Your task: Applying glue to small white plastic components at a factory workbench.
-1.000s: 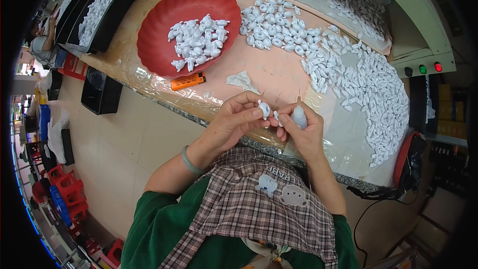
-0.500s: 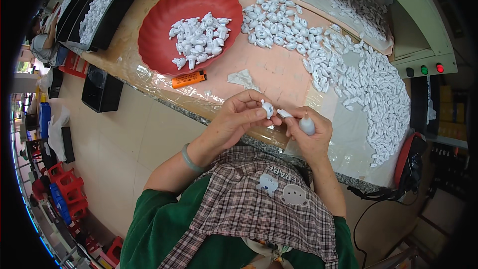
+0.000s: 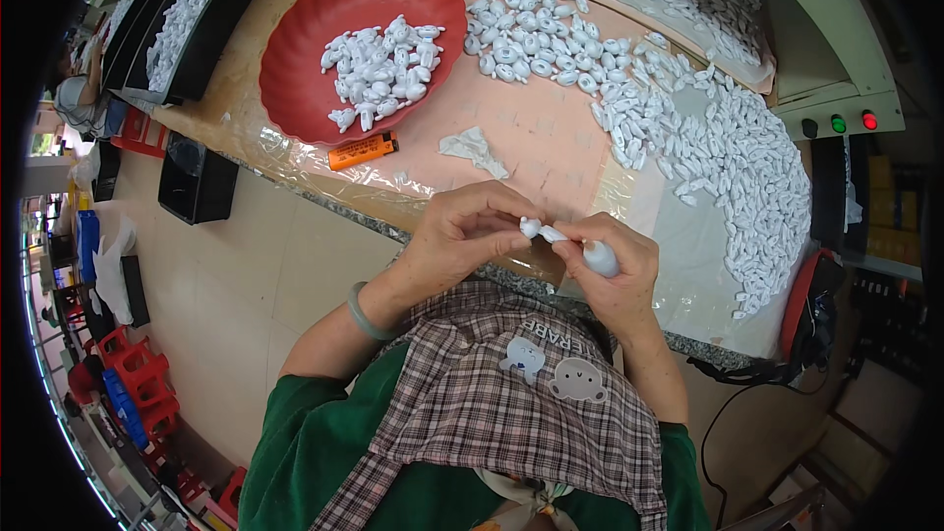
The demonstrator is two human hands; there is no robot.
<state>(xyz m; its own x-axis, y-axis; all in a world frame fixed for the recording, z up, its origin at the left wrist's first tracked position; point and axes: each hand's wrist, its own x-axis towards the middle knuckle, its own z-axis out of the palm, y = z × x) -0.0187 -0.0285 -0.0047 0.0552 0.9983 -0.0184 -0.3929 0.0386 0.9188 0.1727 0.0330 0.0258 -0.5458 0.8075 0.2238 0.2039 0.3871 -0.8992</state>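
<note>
Above the table's near edge, my left hand [image 3: 457, 236] pinches a small white plastic figure part [image 3: 530, 227] between thumb and forefinger. Close against it, a slimmer white piece [image 3: 553, 234] is pinched in the fingertips of my right hand [image 3: 631, 285]. The two parts meet or nearly meet; I cannot tell which. Tucked in the same right hand is a small whitish squeeze bottle [image 3: 601, 259] with a narrow tip. Part of the bottle is hidden by my fingers.
A red scalloped bowl [image 3: 285, 79] holding white figures stands at left, with an orange lighter [image 3: 363, 151] and crumpled tissue [image 3: 474, 150] nearby. Loose white parts [image 3: 752, 187] cover the table's right side. A light-green machine housing [image 3: 836, 88] rises at far right. Black trays [image 3: 187, 88] stand at far left.
The white part in my left hand has turned, and the slim piece in my right has come up close to it. The whole view has shifted slightly.
</note>
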